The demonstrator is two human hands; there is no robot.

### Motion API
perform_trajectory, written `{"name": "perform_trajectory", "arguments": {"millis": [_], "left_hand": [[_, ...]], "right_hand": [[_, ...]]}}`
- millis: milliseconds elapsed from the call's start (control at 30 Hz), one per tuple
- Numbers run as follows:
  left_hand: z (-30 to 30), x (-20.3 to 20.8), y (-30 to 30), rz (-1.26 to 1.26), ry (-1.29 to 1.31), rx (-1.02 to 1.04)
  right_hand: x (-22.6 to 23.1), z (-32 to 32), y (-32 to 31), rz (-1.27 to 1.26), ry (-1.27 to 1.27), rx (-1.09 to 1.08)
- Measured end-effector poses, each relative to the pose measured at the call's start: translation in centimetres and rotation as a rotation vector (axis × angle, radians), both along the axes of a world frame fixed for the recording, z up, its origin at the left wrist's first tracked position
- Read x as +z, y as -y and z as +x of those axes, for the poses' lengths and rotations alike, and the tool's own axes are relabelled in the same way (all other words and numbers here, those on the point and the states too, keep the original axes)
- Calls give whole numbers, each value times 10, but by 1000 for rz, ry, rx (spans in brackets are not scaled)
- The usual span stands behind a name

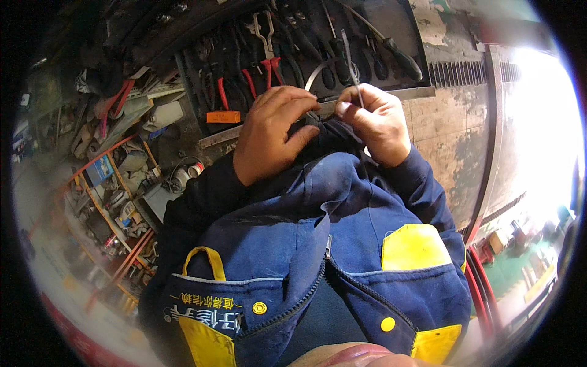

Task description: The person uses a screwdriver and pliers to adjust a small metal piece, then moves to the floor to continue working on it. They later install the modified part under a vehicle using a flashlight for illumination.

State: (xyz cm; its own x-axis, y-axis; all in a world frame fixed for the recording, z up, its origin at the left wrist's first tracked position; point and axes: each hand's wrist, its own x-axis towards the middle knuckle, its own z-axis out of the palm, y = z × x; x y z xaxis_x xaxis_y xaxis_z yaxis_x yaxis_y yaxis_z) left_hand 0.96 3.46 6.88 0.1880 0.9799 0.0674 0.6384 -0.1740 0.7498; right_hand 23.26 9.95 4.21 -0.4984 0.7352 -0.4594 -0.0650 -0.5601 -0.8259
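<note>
A thin, pale, shiny strip (351,61) bends into a loop in front of me; I cannot tell whether it is metal or plastic. My right hand (376,122) pinches it between thumb and fingers, and one length sticks up past the fingertips. The curved side of the loop comes down beside the fingertips of my left hand (272,134). That hand is curled, with a gap between thumb and fingers, and I see nothing gripped in it. Dark cloth of my clothing lies under both hands.
Beyond my hands, a dark tool tray (397,37) holds several pliers (264,37) and screwdrivers (400,58). An orange block (223,117) sits at its near edge. Left, a shelf rack (101,202) is cluttered with parts. A worn bench surface (446,134) lies right, beside a metal bar (489,134).
</note>
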Motion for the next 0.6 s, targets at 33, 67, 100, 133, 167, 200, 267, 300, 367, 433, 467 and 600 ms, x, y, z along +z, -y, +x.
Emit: {"name": "perform_trajectory", "arguments": {"millis": [33,67,100,133,167,200,267,300,367,433,467,600], "left_hand": [[-1,-4,-2,-20,63,-18],[-1,-7,-3,-40,114,-39],[-2,-9,-3,-29,124,-60],[-3,-10,-3,-18,122,-83],[-3,-10,-3,-9,127,-112],[-3,-9,-2,-44,161,-89],[-2,-5,0,-120,241,-57],[0,-2,0,-164,291,-17],[5,5,3,-255,377,63],[8,14,7,-408,480,213],[8,19,9,-476,529,284],[8,29,14,-568,617,388]], "right_hand": [[1,2,-2,-66,-41,-32],[1,4,-5,-184,-104,-41],[1,6,-8,-212,-116,-38],[1,7,-9,-253,-79,-50],[1,7,-9,-238,-121,-23],[1,7,-9,-233,-116,-10],[1,5,-6,-209,-77,1],[2,3,-4,-191,-43,0],[3,4,-1,-130,6,3],[6,5,1,-45,42,11],[8,7,2,-8,74,29],[14,29,14,72,199,87]]}}
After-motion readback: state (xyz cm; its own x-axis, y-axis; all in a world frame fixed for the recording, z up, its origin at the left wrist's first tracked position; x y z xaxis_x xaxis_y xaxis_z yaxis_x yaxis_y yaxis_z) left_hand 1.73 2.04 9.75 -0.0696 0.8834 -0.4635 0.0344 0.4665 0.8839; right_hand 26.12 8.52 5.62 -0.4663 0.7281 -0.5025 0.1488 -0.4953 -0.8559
